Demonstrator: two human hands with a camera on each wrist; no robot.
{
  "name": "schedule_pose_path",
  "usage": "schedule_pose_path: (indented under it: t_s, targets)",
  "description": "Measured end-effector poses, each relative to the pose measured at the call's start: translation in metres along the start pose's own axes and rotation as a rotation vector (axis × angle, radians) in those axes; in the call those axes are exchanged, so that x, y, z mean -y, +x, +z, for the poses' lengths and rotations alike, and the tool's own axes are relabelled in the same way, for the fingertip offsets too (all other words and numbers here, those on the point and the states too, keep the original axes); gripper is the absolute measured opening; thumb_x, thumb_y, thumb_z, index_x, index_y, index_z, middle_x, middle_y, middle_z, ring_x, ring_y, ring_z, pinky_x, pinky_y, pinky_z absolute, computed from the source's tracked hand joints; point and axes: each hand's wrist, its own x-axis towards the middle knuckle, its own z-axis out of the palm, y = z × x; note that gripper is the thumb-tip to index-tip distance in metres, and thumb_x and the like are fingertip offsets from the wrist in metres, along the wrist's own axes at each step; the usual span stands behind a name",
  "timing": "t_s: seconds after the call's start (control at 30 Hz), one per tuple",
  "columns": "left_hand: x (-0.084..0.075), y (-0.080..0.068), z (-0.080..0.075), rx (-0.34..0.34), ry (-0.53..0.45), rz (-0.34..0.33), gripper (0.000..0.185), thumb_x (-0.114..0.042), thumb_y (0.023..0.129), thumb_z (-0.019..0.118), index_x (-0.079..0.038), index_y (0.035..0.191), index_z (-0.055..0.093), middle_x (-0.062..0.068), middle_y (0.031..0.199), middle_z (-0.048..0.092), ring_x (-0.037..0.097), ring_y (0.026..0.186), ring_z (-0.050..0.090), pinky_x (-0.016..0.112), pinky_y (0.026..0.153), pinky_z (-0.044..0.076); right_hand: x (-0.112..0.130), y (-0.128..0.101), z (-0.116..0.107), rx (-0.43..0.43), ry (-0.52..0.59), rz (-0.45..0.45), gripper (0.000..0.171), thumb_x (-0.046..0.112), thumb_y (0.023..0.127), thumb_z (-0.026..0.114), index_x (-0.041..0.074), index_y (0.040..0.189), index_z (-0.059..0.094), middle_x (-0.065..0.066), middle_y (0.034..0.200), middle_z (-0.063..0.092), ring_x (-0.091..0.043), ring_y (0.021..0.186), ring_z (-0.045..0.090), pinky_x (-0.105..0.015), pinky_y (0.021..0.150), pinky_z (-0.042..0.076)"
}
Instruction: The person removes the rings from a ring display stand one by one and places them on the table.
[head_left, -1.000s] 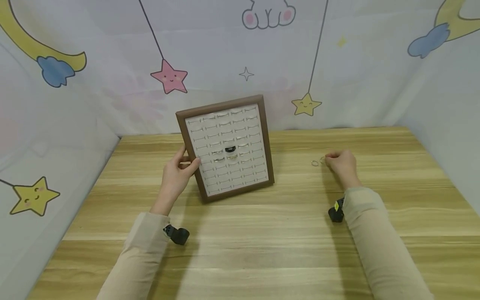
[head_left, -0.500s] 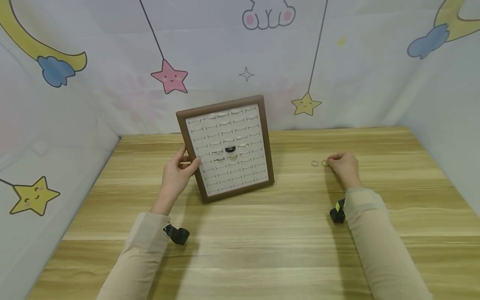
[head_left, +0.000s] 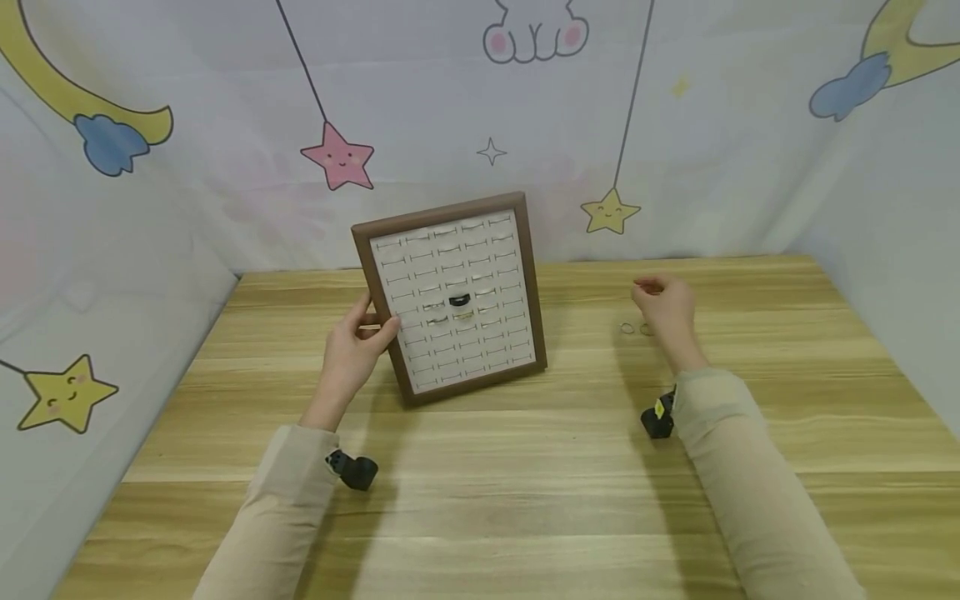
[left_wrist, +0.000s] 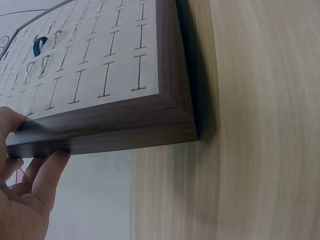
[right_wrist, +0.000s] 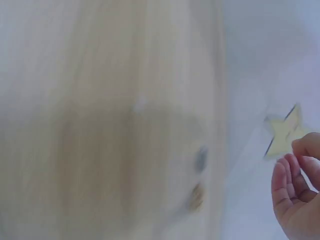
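1. Basically, wooden table (head_left: pixel 480 500) fills the lower head view; a cartoon star backdrop sits behind it.
2. Ring display tray (head_left: pixel 452 297): brown wood frame, pale padded insert with rows of slits, propped up tilted at the table's centre back, lower edge on the table.
3. Tray contents: one black ring (head_left: pixel 459 300) mid-panel, a few silvery rings beside and below it; the other slits look unfilled.
4. Left hand (head_left: pixel 352 350) grips the tray's left frame edge, thumb on the front, fingers curled behind.
5. Right hand (head_left: pixel 663 307) is raised just above the table, right of the tray and well apart from it; fingers curled, tips pinched together. Can't tell if anything is between them.
6. Two small rings (head_left: pixel 636 329) lie flat on the table side by side, just beside and below the right hand, not touched.
7. Left wrist view only: close-up of the tray (left_wrist: pixel 125 107) frame's moulded corner, the slits as I-shaped cuts, the black ring (left_wrist: pixel 39 45) at top left, and the left hand (left_wrist: pixel 25 200) fingers on the frame's underside.
8. Right wrist view: heavily blurred; the two rings (right_wrist: pixel 198 177) are dark smudges on the wood, the right hand (right_wrist: pixel 297 192) shows curled fingers at the lower right, with a yellow star behind.
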Motion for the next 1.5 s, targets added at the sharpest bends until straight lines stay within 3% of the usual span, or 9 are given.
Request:
schedule_pose_path:
  t_s: [0.2, 0.47, 0.83, 0.97, 1.27, 1.5]
  targets:
    - [0.001, 0.0, 0.0, -0.001, 0.005, 0.0, 0.074, -0.037, 0.095, 0.057, -0.021, 0.154, 0.016, 0.017, 0.135, 0.051, 0.029, 0.118, 0.056, 0.035, 0.089, 0.05, 0.038, -0.008, 0.018, -0.041, 0.043, -0.171, 0.026, 0.014, 0.095, 0.055, 0.001, 0.114, 0.066, -0.018, 0.108, 0.067, -0.023, 0.093, 0.06, -0.014, 0.067, 0.041]
    - [0.001, 0.001, 0.0, -0.005, 0.014, 0.011, 0.074, -0.038, 0.095, 0.057, -0.02, 0.154, 0.016, 0.018, 0.135, 0.052, 0.03, 0.117, 0.057, 0.034, 0.087, 0.051, 0.085, -0.029, 0.04, 0.02, 0.117, -0.386, 0.023, 0.009, 0.093, 0.058, -0.001, 0.112, 0.066, -0.018, 0.107, 0.067, -0.028, 0.096, 0.064, -0.036, 0.082, 0.054]
    - [0.001, 0.002, 0.0, -0.008, 0.013, 0.013, 0.074, -0.038, 0.095, 0.057, -0.022, 0.154, 0.016, 0.018, 0.133, 0.052, 0.029, 0.116, 0.058, 0.03, 0.085, 0.051, 0.119, -0.057, 0.072, 0.126, 0.016, -0.692, 0.017, 0.002, 0.09, 0.06, -0.001, 0.104, 0.069, -0.015, 0.103, 0.069, -0.025, 0.091, 0.064, -0.035, 0.079, 0.056]
    - [0.001, 0.001, 0.0, -0.005, 0.018, 0.017, 0.074, -0.038, 0.095, 0.057, -0.021, 0.154, 0.015, 0.017, 0.133, 0.052, 0.029, 0.116, 0.058, 0.029, 0.083, 0.051, 0.123, -0.063, 0.082, 0.183, -0.018, -0.713, 0.016, 0.002, 0.09, 0.061, 0.0, 0.103, 0.069, -0.013, 0.104, 0.07, -0.023, 0.094, 0.065, -0.031, 0.08, 0.056]
    - [0.0, 0.001, 0.0, -0.006, 0.016, 0.012, 0.073, -0.036, 0.095, 0.057, -0.021, 0.154, 0.016, 0.018, 0.134, 0.052, 0.029, 0.116, 0.058, 0.031, 0.085, 0.051, 0.125, -0.067, 0.099, 0.291, -0.068, -0.664, 0.018, 0.002, 0.09, 0.06, 0.002, 0.106, 0.069, -0.01, 0.105, 0.068, -0.02, 0.095, 0.063, -0.029, 0.085, 0.054]
    - [0.001, 0.0, 0.0, -0.006, 0.013, 0.013, 0.073, -0.036, 0.095, 0.056, -0.021, 0.154, 0.016, 0.018, 0.134, 0.052, 0.029, 0.116, 0.058, 0.029, 0.083, 0.051, 0.127, -0.07, 0.106, 0.27, -0.141, -0.719, 0.019, 0.001, 0.088, 0.063, 0.004, 0.106, 0.07, -0.007, 0.101, 0.066, -0.019, 0.093, 0.06, -0.027, 0.084, 0.053]
